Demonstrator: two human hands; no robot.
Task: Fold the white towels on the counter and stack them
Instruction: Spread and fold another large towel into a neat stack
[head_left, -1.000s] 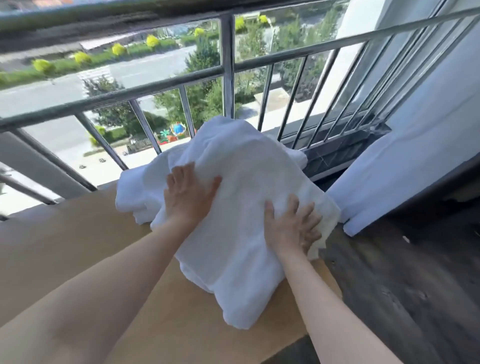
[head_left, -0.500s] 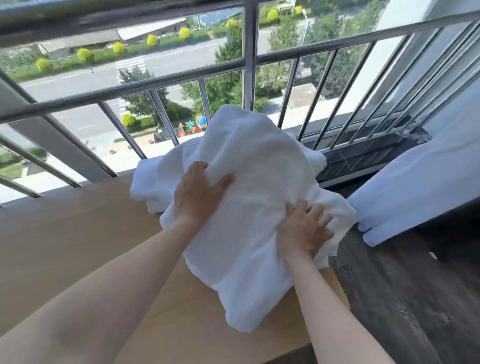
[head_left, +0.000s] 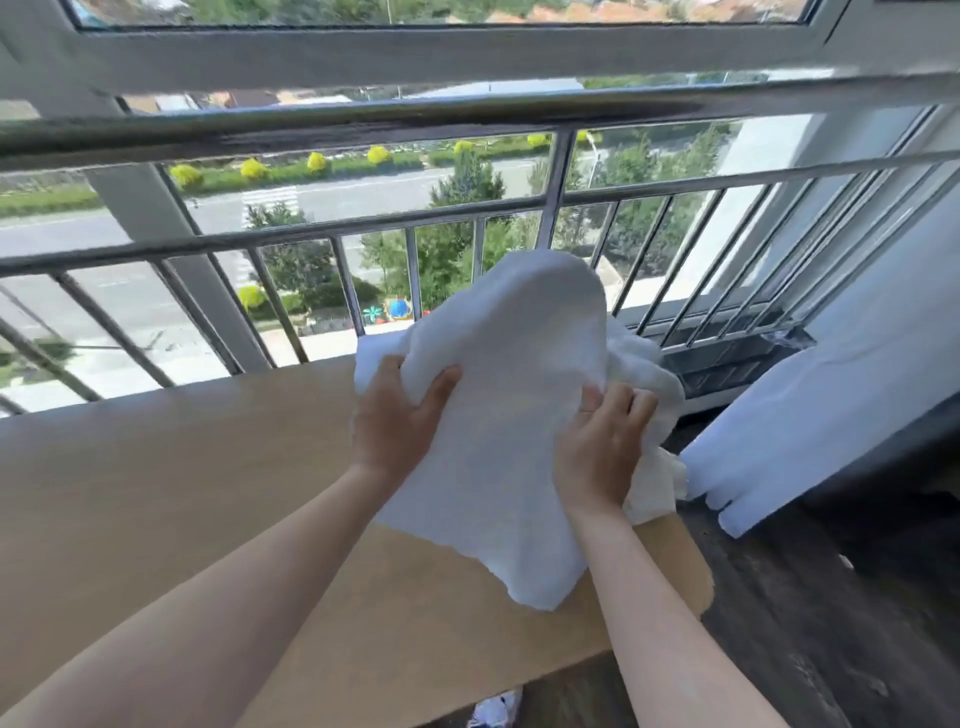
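White towel (head_left: 519, 415) bunched over the counter's (head_left: 182, 467) right end, lifted clear of other towels (head_left: 644, 374) beneath. Left hand (head_left: 397, 415) and right hand (head_left: 597, 441) each pinch its cloth, probably to spread it for folding.

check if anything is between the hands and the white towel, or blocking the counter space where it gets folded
Nothing visible does. The left hand and right hand both already grip the white towel directly, bunching it above the counter. The wooden surface to the left shows bare. More white cloth lies behind the right hand.
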